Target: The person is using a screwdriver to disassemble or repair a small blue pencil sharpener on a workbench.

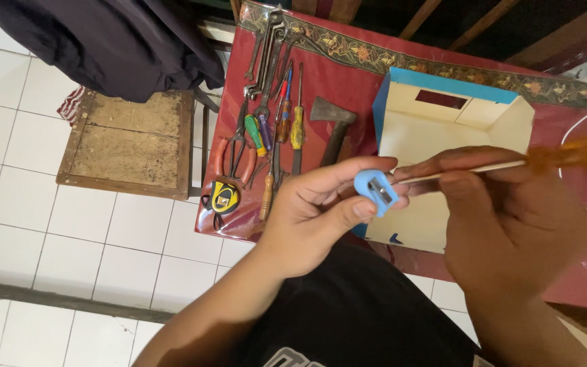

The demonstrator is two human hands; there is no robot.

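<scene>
Looked like a home, not a proper workshop. White tiled floor (pixel 28 224), low table (pixel 348 81) covered with red plastic sheet and patterned border strip. Hand tools were laid out in a row on it: wrenches (pixel 266 51), pliers (pixel 234 153), screwdrivers (pixel 287 119), hatchet (pixel 332 129), yellow tape measure (pixel 224 197). Worn wooden stool (pixel 130 143) beside, dark garment (pixel 110 41) hanging over it. Open blue-and-cream cardboard box (pixel 443 129) on the table.

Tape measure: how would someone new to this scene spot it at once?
Start at the red table and find the row of tools laid along its left side. At that row's near end, just below the orange-handled pliers, lies the tape measure: the only squat, rounded yellow-and-black thing among long, thin tools.
</scene>
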